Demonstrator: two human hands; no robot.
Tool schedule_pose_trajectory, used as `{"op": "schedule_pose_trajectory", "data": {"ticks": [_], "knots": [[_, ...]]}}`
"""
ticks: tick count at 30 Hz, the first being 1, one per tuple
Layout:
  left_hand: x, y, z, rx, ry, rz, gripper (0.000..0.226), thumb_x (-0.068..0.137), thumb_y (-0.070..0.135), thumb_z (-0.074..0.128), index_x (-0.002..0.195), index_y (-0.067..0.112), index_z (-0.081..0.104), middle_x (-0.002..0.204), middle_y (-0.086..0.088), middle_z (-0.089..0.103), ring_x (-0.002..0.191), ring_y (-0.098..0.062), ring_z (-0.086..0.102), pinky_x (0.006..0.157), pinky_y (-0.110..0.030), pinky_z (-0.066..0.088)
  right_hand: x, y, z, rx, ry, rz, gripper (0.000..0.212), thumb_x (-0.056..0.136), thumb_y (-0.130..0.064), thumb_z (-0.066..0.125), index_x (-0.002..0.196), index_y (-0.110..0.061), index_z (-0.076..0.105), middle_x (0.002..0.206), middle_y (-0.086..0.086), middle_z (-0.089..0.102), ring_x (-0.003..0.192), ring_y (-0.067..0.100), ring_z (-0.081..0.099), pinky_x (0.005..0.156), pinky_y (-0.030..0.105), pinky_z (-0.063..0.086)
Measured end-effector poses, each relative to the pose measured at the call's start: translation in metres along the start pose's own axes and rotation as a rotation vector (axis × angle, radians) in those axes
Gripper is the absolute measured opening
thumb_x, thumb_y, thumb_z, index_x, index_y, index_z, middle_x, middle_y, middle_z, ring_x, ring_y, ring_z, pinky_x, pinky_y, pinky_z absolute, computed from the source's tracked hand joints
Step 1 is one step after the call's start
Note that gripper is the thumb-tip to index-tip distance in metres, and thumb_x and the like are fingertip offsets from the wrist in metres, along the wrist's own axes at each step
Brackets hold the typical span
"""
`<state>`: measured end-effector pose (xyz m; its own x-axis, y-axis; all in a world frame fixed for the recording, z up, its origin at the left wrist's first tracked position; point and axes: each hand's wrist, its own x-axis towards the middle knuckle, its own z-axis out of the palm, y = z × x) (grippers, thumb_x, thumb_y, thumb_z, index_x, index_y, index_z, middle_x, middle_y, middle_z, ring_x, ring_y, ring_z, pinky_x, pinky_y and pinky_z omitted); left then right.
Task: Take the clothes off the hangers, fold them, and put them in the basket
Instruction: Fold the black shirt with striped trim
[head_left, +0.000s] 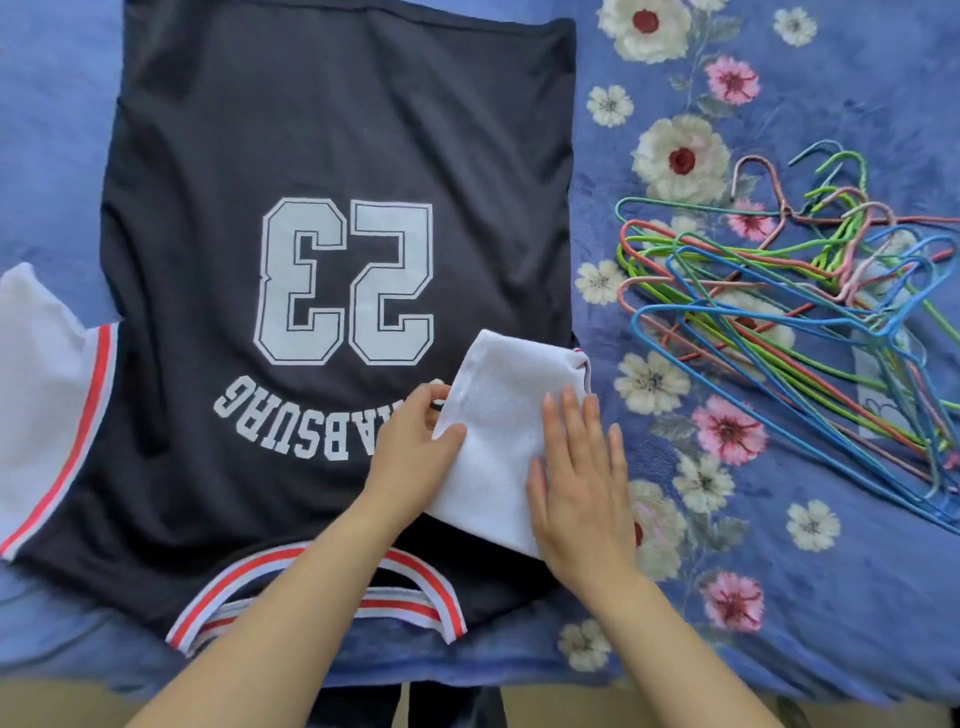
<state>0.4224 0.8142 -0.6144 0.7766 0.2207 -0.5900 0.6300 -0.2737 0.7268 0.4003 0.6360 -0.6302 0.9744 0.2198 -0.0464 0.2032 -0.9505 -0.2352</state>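
While pressing white sleeve (493, 395) flat with right hand (576, 483), fingers straight and slightly apart, pinches sleeve edge with left hand (415, 452), thumb and curled fingers clamped on cloth. Holds sleeve folded over black jersey (337, 130) at 5 o'clock. Jersey flat mid-frame on floral blanket (810, 597). At 3 o'clock, apart from jersey: heap of wire hangers (779, 291).

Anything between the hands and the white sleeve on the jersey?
Nothing visible. The left hand pinches the edge of the white sleeve, and the right hand lies flat on it. The hangers lie apart to the right.
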Motion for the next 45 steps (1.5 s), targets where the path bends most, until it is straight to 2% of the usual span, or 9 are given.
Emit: {"op": "schedule_pose_trajectory", "data": {"ticks": [6,12,20,26,30,33,36,40,45], "knots": [[-0.013,-0.033,0.006,0.510,-0.030,0.399,0.070,0.089,0.015,0.063,0.148,0.023,0.026,0.129,-0.001,0.043,0.110,-0.020,0.052,0.083,-0.035,0.051,0.026,0.008,0.031,-0.240,-0.171,-0.198,0.061,0.094,-0.036,0.035,0.151,-0.012,0.034,0.159,0.016,0.025,0.147,0.031,0.023,0.118,0.050,0.015],[-0.020,-0.064,-0.027,0.743,0.119,0.516,0.061,0.073,0.025,0.079,0.128,0.019,0.053,0.129,-0.009,0.050,0.113,-0.025,0.047,0.083,-0.039,0.051,0.026,-0.014,0.037,-0.295,-0.229,-0.098,0.066,0.087,-0.031,0.035,0.147,-0.004,0.037,0.153,0.026,0.031,0.142,0.039,0.032,0.117,0.053,0.011],[-0.027,-0.109,-0.170,0.367,0.757,0.028,0.051,0.083,0.010,0.067,0.131,0.010,0.051,0.138,-0.015,0.040,0.124,-0.034,0.034,0.101,-0.053,0.031,0.036,-0.150,0.040,-0.089,-0.308,-0.178,0.072,0.077,-0.022,0.034,0.147,-0.005,0.036,0.153,0.020,0.035,0.143,0.035,0.031,0.118,0.047,0.012],[-0.011,-0.153,-0.275,-0.190,1.015,-0.533,0.071,0.084,0.032,0.070,0.140,0.000,0.041,0.142,-0.026,0.040,0.134,-0.038,0.033,0.109,-0.046,0.030,0.059,-0.248,0.059,-0.013,-0.424,-0.414,0.072,0.089,-0.050,0.034,0.155,-0.025,0.021,0.162,0.010,0.016,0.150,0.032,0.011,0.118,0.048,0.010],[0.001,-0.164,-0.311,-0.548,0.944,-0.425,0.065,0.080,0.032,0.076,0.131,-0.001,0.050,0.118,-0.014,0.065,0.105,-0.020,0.060,0.092,-0.031,0.046,0.073,-0.270,0.073,-0.134,-0.431,-0.588,0.074,0.087,-0.058,0.035,0.152,-0.022,0.032,0.159,0.006,0.028,0.146,0.030,0.024,0.115,0.052,0.027],[0.008,-0.163,-0.320,-0.733,0.774,-0.347,0.030,0.081,0.022,0.077,0.106,0.009,0.068,0.105,-0.004,0.073,0.096,-0.017,0.068,0.082,-0.031,0.053,0.083,-0.279,0.077,-0.115,-0.387,-0.601,0.074,0.089,-0.055,0.036,0.152,-0.016,0.032,0.159,0.002,0.028,0.147,0.026,0.022,0.119,0.047,0.019],[0.006,-0.160,-0.328,-0.978,0.632,-0.385,0.030,0.082,0.014,0.075,0.111,0.007,0.067,0.105,-0.007,0.074,0.095,-0.022,0.071,0.079,-0.034,0.056,0.094,-0.290,0.077,-0.084,-0.355,-0.598,0.073,0.089,-0.049,0.038,0.152,-0.014,0.030,0.159,0.002,0.029,0.147,0.025,0.022,0.117,0.045,0.013],[-0.016,-0.168,-0.341,-1.080,0.890,-0.304,0.025,0.086,0.011,0.069,0.109,0.021,0.068,0.108,0.003,0.073,0.096,-0.015,0.071,0.081,-0.031,0.056,0.102,-0.303,0.079,-0.084,-0.430,-0.564,0.075,0.093,-0.050,0.031,0.156,-0.020,0.007,0.164,0.001,0.011,0.151,0.022,0.002,0.120,0.047,0.006],[-0.030,-0.173,-0.331,-1.139,0.879,-0.237,0.031,0.090,0.014,0.067,0.121,0.017,0.064,0.116,0.003,0.071,0.106,-0.013,0.068,0.096,-0.034,0.052,0.104,-0.315,0.079,-0.141,-0.608,-0.538,0.072,0.098,-0.056,0.031,0.155,-0.033,-0.008,0.163,0.002,-0.017,0.148,0.023,-0.020,0.120,0.051,-0.007]]}}
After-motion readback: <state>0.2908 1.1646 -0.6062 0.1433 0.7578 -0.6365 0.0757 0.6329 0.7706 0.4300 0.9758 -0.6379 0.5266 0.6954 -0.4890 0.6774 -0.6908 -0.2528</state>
